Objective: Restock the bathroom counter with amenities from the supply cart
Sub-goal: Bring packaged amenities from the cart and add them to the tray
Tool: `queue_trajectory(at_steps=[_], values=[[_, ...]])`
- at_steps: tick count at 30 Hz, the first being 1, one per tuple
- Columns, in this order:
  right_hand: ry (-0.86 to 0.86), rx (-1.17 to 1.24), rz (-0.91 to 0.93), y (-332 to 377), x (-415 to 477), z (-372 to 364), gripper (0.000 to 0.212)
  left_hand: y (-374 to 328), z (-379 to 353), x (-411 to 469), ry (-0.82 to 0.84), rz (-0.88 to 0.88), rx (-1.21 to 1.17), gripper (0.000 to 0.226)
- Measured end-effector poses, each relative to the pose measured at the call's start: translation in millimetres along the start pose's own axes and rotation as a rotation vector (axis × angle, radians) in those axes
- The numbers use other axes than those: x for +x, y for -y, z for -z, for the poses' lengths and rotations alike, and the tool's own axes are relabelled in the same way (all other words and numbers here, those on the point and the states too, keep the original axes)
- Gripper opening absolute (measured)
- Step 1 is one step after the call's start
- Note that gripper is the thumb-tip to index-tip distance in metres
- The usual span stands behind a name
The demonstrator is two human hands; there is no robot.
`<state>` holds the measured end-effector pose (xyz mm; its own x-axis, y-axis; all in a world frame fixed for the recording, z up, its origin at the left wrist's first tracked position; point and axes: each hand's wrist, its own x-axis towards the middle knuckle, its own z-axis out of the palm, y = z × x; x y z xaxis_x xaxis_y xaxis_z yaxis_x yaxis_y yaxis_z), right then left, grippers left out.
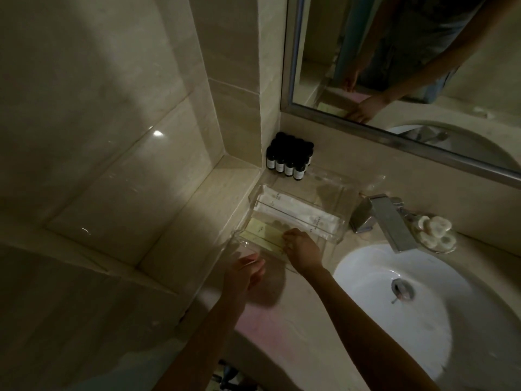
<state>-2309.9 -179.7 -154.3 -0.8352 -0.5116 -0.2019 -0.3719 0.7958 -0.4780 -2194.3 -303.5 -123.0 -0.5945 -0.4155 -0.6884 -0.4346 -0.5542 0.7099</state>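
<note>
At the counter's (282,314) near edge, left of the basin (439,328), we see both bare forearms reaching in from below. The left hand (248,273) sits at the near left corner of the tray (324,193), its fingers loosely bent around the clear rim. We cannot tell whether it truly grips the rim or only touches it. Just beyond it, the right hand (304,249) is inside the tray's near compartment. Its fingers curl down and pinch the right end of the yellow packets (260,234), which lie flat there, side by side.

In the next compartment back, we find white packets (296,211) lying flat across the tray's width. The far part of the tray shows only the clear floor. To the tray's right, the tap (392,221) juts over the basin. Beside the tap stands a dish (434,230) with round white pieces in it.

In the counter's far left corner, against the wall, dark bottles (289,159) with pale labels stand upright in a tight cluster, just behind the tray. Above the counter's far edge hangs the mirror (394,66), where we see the reflected arms and tray.
</note>
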Motion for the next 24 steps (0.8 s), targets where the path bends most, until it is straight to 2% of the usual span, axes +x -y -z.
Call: queue_trajectory(at_steps=[4,6,8,11,24], values=[[-0.076,0.109,-0.008,6.9,-3.0,5.6,0.031,-3.7,6.1,1.1,0.069,0.003,0.097,0.024],[-0.099,0.145,0.039,12.7,-10.0,8.8,0.031,-4.6,11.3,-0.5,0.052,-0.027,0.172,0.050],[-0.099,0.173,0.097,21.4,-18.2,10.6,0.030,-4.4,19.7,-8.6,-0.041,-0.082,0.166,0.028],[-0.103,0.215,0.171,38.3,-30.3,8.8,0.028,-0.4,36.1,-22.0,-0.138,-0.145,0.155,0.020],[0.094,0.290,0.519,141.9,-111.2,-24.3,0.023,35.6,135.8,-111.5,-0.479,-0.337,0.075,0.017]])
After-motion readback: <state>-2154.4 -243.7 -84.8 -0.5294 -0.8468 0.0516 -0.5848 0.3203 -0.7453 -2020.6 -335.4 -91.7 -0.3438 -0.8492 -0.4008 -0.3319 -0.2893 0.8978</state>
